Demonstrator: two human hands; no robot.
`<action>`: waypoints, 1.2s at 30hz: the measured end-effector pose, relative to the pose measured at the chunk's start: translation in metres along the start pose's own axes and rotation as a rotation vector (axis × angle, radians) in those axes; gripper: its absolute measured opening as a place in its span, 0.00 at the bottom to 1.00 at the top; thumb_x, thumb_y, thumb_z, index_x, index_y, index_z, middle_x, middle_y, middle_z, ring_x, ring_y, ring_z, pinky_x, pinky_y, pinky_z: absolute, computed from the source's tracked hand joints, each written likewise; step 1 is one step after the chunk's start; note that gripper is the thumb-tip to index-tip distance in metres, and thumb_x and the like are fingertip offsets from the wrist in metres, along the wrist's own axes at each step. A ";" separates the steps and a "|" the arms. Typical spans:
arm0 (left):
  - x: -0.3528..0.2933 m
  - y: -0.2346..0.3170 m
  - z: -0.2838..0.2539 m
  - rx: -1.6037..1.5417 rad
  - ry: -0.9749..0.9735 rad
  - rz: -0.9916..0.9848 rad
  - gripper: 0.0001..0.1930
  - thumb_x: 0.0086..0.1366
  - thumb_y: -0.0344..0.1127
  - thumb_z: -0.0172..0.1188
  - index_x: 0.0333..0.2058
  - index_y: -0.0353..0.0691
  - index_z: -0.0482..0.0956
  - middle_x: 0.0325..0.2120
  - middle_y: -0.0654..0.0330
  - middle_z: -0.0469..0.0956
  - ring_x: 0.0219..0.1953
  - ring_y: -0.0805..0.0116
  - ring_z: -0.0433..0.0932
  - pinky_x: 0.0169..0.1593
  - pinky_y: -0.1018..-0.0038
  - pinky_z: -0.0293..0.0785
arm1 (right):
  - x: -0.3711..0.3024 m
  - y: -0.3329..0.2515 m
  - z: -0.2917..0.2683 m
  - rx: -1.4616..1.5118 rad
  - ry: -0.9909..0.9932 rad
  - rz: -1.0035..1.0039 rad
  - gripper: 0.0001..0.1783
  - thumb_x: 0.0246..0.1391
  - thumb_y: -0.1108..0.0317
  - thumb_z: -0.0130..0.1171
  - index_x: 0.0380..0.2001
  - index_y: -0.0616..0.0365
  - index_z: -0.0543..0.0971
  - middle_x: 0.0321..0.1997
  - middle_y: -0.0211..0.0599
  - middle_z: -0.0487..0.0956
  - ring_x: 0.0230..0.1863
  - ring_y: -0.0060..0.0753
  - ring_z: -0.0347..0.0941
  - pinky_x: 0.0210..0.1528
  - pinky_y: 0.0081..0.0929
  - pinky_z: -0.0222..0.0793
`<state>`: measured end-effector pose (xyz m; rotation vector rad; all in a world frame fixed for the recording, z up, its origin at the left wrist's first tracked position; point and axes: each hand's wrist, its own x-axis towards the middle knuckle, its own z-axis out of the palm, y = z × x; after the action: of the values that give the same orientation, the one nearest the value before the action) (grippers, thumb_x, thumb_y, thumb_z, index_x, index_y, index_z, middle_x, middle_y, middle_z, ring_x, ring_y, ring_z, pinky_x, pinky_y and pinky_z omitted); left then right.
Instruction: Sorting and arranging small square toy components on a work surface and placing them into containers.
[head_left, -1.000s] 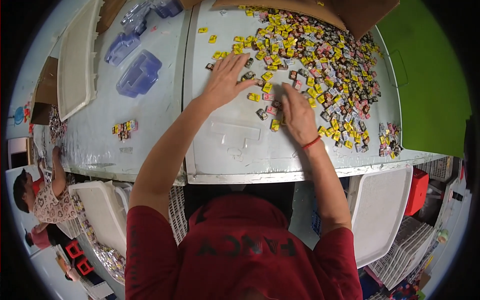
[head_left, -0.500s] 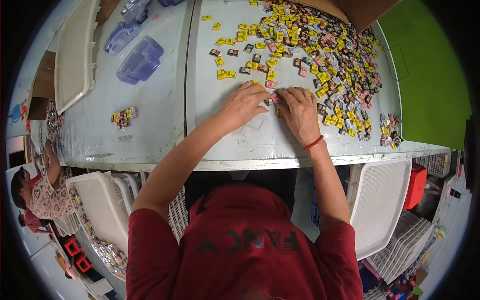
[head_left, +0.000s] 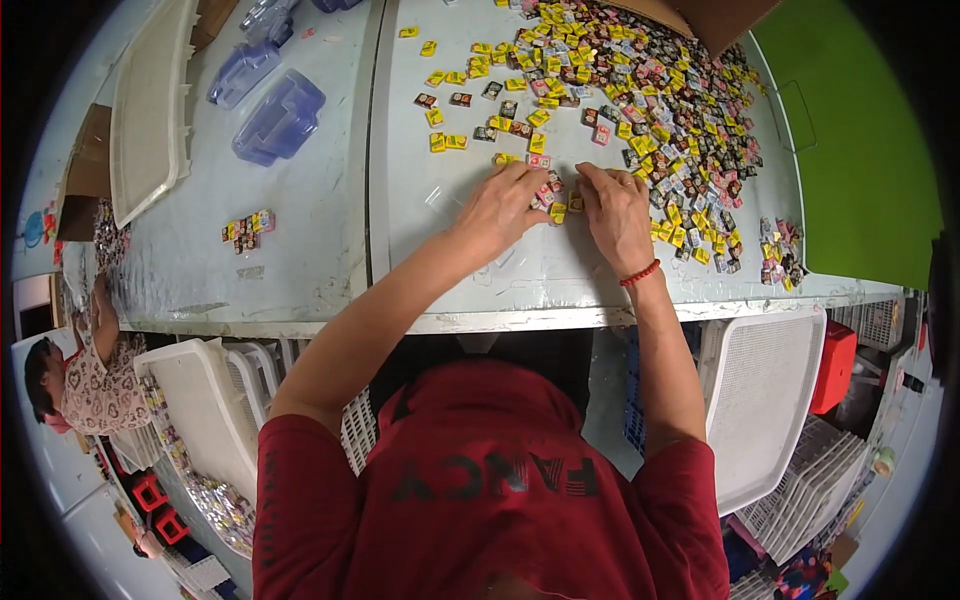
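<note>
My left hand (head_left: 497, 207) rests on the pale table with its fingers curled against a small cluster of candy-sized packs (head_left: 547, 192), pink, dark and yellow, held side by side. Part of that cluster is hidden under the fingertips. Just right of it, my right hand (head_left: 617, 212), with a red bead bracelet (head_left: 640, 272) at its wrist, hovers with fingers bent and a little apart. Near its thumb lies a single small yellow pack (head_left: 575, 202); I see nothing plainly gripped there. Beyond both hands spreads a large heap of loose small packs (head_left: 640, 110).
A cardboard box (head_left: 735, 22) stands behind the heap. On the left are a small grouped block of packs (head_left: 248, 232), blue translucent plastic containers (head_left: 280, 118) and a white tray (head_left: 150, 110). White trays (head_left: 765, 410) stand below the table edge. Another person (head_left: 95, 385) is at far left.
My right hand has moved right, away from the cluster and from my left hand, uncovering more packs. The left hand has stayed nearly in place.
</note>
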<state>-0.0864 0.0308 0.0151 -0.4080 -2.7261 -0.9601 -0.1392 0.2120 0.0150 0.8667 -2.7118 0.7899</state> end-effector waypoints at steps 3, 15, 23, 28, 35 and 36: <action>0.000 0.003 0.005 -0.031 -0.019 -0.114 0.22 0.50 0.34 0.67 0.44 0.36 0.74 0.39 0.52 0.75 0.44 0.52 0.73 0.47 0.63 0.70 | -0.001 -0.006 0.003 -0.009 0.002 -0.009 0.13 0.53 0.74 0.56 0.43 0.55 0.78 0.35 0.38 0.81 0.44 0.38 0.74 0.53 0.37 0.62; -0.005 0.004 0.004 0.064 -0.012 -0.103 0.25 0.50 0.28 0.66 0.48 0.34 0.71 0.40 0.49 0.73 0.45 0.49 0.72 0.48 0.63 0.70 | -0.018 -0.007 -0.014 -0.079 -0.045 -0.084 0.19 0.46 0.72 0.63 0.45 0.55 0.77 0.45 0.34 0.78 0.50 0.39 0.70 0.57 0.40 0.57; 0.012 0.006 0.011 0.056 0.020 -0.049 0.25 0.49 0.30 0.68 0.47 0.35 0.73 0.41 0.51 0.74 0.45 0.51 0.72 0.49 0.63 0.70 | -0.027 0.003 -0.014 -0.170 -0.013 -0.053 0.23 0.42 0.70 0.65 0.46 0.54 0.77 0.47 0.34 0.77 0.52 0.39 0.68 0.57 0.43 0.56; 0.016 0.000 0.023 0.091 0.045 0.028 0.22 0.48 0.29 0.68 0.44 0.37 0.75 0.41 0.53 0.73 0.44 0.53 0.71 0.47 0.63 0.72 | -0.021 0.001 -0.016 -0.116 -0.017 -0.111 0.23 0.42 0.67 0.66 0.46 0.51 0.77 0.47 0.31 0.77 0.51 0.38 0.68 0.58 0.46 0.55; 0.016 -0.004 0.025 0.094 0.038 0.043 0.20 0.49 0.28 0.67 0.43 0.38 0.76 0.41 0.54 0.72 0.45 0.55 0.71 0.48 0.64 0.71 | -0.027 0.005 -0.013 -0.184 -0.024 -0.155 0.20 0.44 0.65 0.66 0.43 0.51 0.78 0.46 0.28 0.77 0.51 0.36 0.68 0.59 0.49 0.54; 0.016 -0.001 0.022 0.091 0.035 0.042 0.20 0.49 0.28 0.67 0.43 0.38 0.76 0.41 0.54 0.72 0.45 0.55 0.71 0.48 0.64 0.71 | -0.027 0.004 -0.013 -0.184 -0.017 -0.149 0.19 0.44 0.66 0.65 0.43 0.51 0.78 0.45 0.28 0.77 0.51 0.36 0.68 0.59 0.50 0.53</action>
<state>-0.1044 0.0471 0.0024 -0.4259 -2.7060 -0.8205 -0.1196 0.2350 0.0150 1.0212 -2.6443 0.4957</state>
